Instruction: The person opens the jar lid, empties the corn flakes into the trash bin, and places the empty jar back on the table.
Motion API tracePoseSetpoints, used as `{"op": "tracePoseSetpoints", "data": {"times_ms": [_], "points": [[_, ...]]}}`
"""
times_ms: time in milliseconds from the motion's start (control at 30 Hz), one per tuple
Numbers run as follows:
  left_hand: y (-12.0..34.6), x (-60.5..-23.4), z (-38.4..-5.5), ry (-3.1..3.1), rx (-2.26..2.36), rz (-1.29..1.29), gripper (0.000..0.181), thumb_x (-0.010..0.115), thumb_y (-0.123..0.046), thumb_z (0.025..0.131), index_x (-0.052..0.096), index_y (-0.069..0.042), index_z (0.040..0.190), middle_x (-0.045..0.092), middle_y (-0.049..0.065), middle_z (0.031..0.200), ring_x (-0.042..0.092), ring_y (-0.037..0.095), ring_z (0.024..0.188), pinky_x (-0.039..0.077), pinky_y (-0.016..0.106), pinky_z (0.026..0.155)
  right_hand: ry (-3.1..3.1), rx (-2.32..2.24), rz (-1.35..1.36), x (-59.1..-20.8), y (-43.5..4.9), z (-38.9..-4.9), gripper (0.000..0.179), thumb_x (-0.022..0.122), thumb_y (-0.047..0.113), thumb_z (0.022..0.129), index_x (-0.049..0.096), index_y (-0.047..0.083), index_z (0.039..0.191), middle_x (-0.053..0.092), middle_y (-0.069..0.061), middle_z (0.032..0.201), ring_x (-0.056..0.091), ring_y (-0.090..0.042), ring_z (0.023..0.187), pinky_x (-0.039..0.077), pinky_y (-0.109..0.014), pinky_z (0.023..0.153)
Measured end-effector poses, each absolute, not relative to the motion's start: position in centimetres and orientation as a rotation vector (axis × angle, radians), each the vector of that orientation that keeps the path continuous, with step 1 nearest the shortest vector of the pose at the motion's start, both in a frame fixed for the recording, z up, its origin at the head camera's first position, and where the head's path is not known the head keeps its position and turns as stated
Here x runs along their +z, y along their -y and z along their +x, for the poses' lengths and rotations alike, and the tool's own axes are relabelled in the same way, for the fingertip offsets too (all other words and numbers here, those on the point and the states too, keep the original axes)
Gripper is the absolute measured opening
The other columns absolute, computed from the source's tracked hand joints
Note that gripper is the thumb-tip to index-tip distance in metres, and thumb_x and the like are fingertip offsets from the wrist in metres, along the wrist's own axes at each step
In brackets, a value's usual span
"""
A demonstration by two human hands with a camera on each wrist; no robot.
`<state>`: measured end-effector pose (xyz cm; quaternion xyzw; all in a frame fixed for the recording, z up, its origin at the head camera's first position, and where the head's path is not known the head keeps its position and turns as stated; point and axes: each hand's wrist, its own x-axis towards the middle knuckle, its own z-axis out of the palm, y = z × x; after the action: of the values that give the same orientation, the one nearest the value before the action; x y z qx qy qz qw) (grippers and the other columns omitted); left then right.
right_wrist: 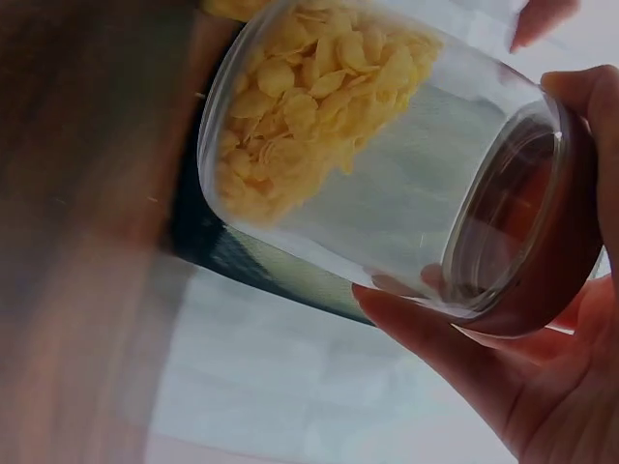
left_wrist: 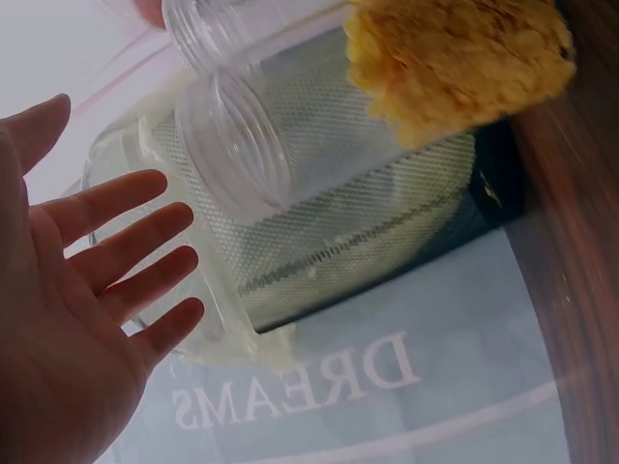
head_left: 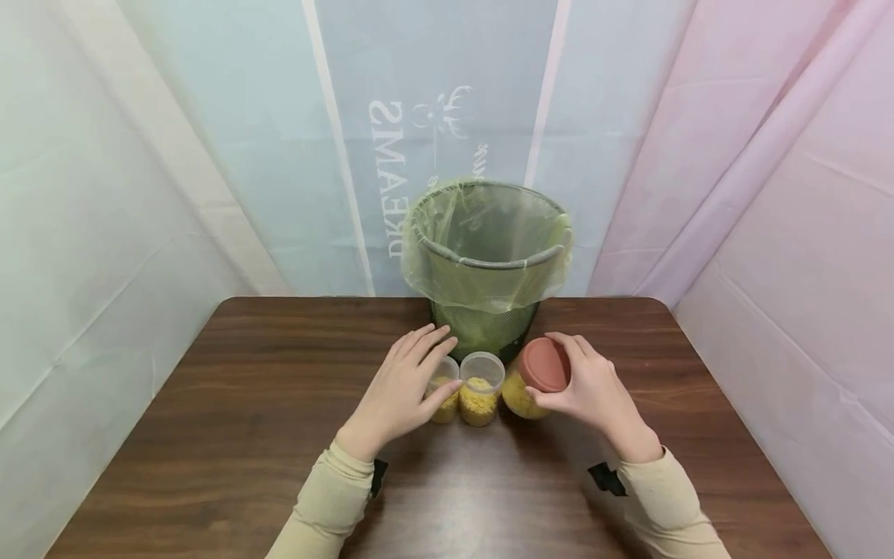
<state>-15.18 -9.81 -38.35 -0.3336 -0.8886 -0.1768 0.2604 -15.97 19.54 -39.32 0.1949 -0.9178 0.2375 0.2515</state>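
Observation:
My right hand (head_left: 594, 388) grips a clear jar (head_left: 518, 397) of yellow flakes by its reddish-brown lid (head_left: 545, 365), thumb and fingers around the rim. In the right wrist view that jar (right_wrist: 309, 126) is partly filled, and its lid is on. It leans slightly in the head view. Two lidless clear jars stand to its left: the middle jar (head_left: 479, 402) and the left jar (head_left: 445, 407), both holding yellow flakes. My left hand (head_left: 401, 384) hovers by the left jar and partly covers it. In the left wrist view its fingers (left_wrist: 135, 256) are spread, with nothing held.
Right behind the jars stands a mesh waste bin (head_left: 482, 330) lined with a translucent greenish bag (head_left: 482, 283). The dark wooden table (head_left: 279, 388) extends to both sides. Pale fabric (head_left: 265, 140) with mirrored lettering hangs behind and around the table.

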Motion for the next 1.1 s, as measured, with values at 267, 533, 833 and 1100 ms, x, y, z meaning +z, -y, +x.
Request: {"op": "tracePoseSetpoints", "data": {"times_ms": [267,533,833,1100], "points": [[8.6,-38.1,-15.3,2.332,-0.574,-0.980,0.053,0.057,-0.044,0.091,0.054,-0.011,0.132,0.049,0.010,0.138,0.044,0.028,0.128,0.037,0.045,0.106,2.478,0.676,0.490,-36.7,-20.5,-14.9,0.083,0.084,0.036,0.053,0.054,0.010,0.125,0.060,-0.008,0.109,0.062,-0.025,0.085,0.052,-0.042,0.064],[8.1,-37.9,-15.4,2.319,-0.581,-1.035,0.060,0.056,-0.052,0.089,0.050,-0.015,0.136,0.047,0.008,0.139,0.042,0.024,0.129,0.035,0.040,0.108,2.417,0.705,0.543,-34.7,-20.9,-13.9,0.086,0.087,0.033,0.050,0.055,0.013,0.127,0.061,-0.001,0.107,0.059,-0.015,0.086,0.052,-0.036,0.063],[7.6,-37.3,-15.4,2.288,-0.624,-1.078,0.063,0.059,-0.053,0.087,0.049,-0.013,0.136,0.048,0.009,0.138,0.043,0.023,0.128,0.037,0.040,0.105,2.379,0.754,0.607,-32.9,-20.4,-13.2,0.087,0.088,0.031,0.049,0.056,0.015,0.128,0.061,0.005,0.107,0.056,-0.007,0.089,0.046,-0.017,0.068],[7.3,-37.4,-15.4,2.270,-0.678,-1.100,0.068,0.062,-0.050,0.086,0.044,-0.013,0.140,0.048,0.004,0.139,0.044,0.020,0.129,0.035,0.037,0.108,2.313,0.860,0.650,-32.5,-19.9,-13.3,0.088,0.089,0.025,0.046,0.057,0.014,0.128,0.062,0.005,0.108,0.054,-0.005,0.088,0.043,-0.011,0.069]]}}
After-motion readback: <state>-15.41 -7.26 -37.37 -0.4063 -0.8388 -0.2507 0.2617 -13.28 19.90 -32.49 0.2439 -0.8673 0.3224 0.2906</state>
